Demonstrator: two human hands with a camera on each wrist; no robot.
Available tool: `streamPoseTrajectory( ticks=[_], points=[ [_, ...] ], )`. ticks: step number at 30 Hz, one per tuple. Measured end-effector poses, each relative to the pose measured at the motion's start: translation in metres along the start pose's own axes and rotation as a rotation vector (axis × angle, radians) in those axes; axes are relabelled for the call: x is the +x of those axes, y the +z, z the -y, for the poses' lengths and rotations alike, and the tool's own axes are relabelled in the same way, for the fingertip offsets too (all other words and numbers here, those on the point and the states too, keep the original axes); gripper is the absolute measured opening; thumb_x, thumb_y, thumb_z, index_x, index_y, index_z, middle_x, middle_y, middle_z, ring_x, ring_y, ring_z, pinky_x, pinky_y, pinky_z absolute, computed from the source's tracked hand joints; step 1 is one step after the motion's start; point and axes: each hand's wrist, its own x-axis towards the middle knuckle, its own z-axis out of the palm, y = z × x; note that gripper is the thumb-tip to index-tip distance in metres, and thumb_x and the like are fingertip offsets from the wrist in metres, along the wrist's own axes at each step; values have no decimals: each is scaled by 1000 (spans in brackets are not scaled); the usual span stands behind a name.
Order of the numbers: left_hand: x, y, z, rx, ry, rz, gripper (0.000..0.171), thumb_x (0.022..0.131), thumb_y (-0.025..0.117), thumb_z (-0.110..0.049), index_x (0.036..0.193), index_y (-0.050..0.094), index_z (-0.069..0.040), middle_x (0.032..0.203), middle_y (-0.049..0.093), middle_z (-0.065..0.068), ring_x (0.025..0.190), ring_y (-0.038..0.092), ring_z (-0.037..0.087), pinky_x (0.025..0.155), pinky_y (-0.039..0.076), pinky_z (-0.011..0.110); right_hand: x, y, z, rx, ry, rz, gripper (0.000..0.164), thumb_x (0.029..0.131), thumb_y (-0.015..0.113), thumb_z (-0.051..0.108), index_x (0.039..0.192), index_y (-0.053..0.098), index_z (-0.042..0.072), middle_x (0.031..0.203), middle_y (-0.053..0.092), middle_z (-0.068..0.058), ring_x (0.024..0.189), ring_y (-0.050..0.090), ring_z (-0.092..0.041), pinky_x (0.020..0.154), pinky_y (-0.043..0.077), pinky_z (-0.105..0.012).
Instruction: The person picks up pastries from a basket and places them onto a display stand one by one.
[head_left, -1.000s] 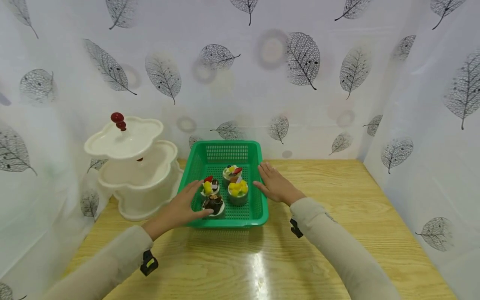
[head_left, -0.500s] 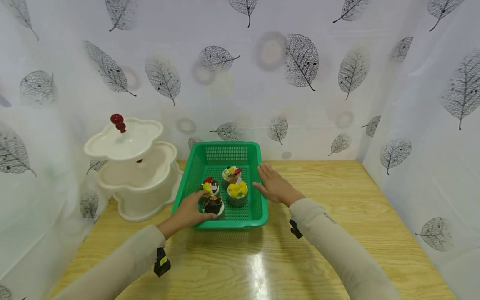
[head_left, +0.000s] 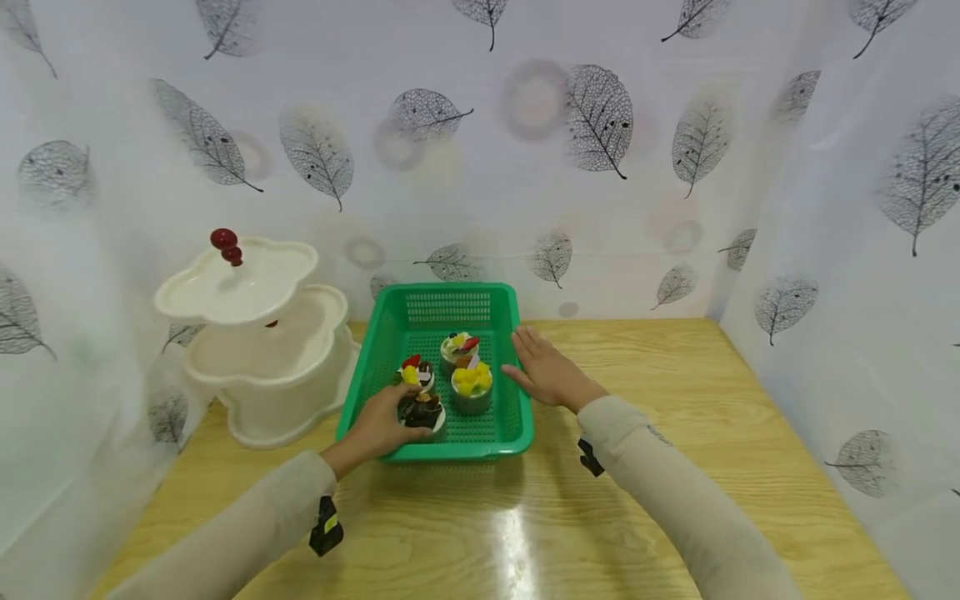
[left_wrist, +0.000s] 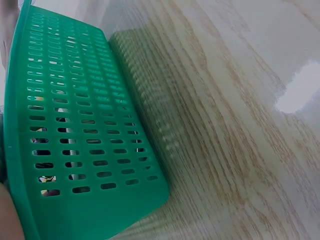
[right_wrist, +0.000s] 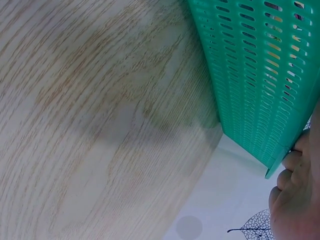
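In the head view, a green plastic basket (head_left: 362, 398) holds several small dessert cups. My left hand (head_left: 381, 425) reaches over its front left corner and grips the chocolate-topped dessert cup (head_left: 424, 413), thumb at the near side and fingers at the far side. Just behind that cup is one with strawberry and yellow fruit (head_left: 414, 372). To its right stand a mango-topped cup (head_left: 472, 388) and a cream cup with mixed fruit (head_left: 459, 347). My right hand (head_left: 551, 369) lies with straight fingers along the basket's right rim. In the right wrist view, the fingers (right_wrist: 292, 167) are beside the basket's outer wall.
Left of the basket stands a cream-coloured, flower-shaped tiered stand (head_left: 277, 392), its raised lid (head_left: 251, 283) topped with a red knob. Both rest on a wooden table (head_left: 622, 467). A leaf-patterned curtain (head_left: 480, 192) surrounds the table at the back and sides.
My left hand has moved right and further into the basket, and its fingers have closed around the chocolate-topped dessert cup. My right hand has stayed along the right rim.
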Motion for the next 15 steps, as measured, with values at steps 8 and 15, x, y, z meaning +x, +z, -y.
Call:
streamPoseTrajectory(
  ticks=[8,15],
  points=[
    [1,2,-3,10,-17,-13,66,75,83,-26,130,56,-4,122,57,16,110,55,35,92,47,52,-1,0,-2,6,-6,2,69,105,29,42,150,14,-7,157,9,-25,145,6,-39,118,11,-51],
    [3,2,-6,-11,-64,-10,70,70,87,-16,131,55,-4,125,56,17,115,53,38,96,45,53,-1,0,-2,11,3,9,69,104,29,43,150,12,-6,158,8,-24,146,5,-38,118,8,-49]
  ],
)
